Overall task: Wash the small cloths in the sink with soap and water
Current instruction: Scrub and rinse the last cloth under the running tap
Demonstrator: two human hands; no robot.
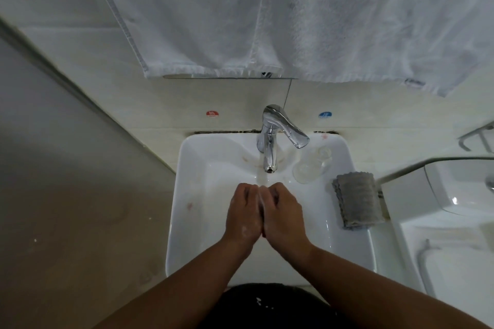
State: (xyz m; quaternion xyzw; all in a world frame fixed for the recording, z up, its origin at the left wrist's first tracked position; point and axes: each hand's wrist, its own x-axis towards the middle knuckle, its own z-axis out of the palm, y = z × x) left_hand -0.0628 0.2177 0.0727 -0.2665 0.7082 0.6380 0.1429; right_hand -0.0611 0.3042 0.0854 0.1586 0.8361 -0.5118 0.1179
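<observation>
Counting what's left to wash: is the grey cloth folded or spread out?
Folded: the grey cloth lies in stacked layers on the sink rim.

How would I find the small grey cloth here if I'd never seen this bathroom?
Start at the white rectangular ceramic sink under the chrome tap. Look along its right rim, beyond the person's right hand: the folded grey ribbed cloth lies there. Unlike the clear glassware beside it, it is dark, soft and textured.

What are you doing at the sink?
A person holds the left hand and right hand pressed together under water running from the faucet into the white sink. Whether anything is between them is hidden. A folded grey cloth lies on the sink's right rim.
</observation>
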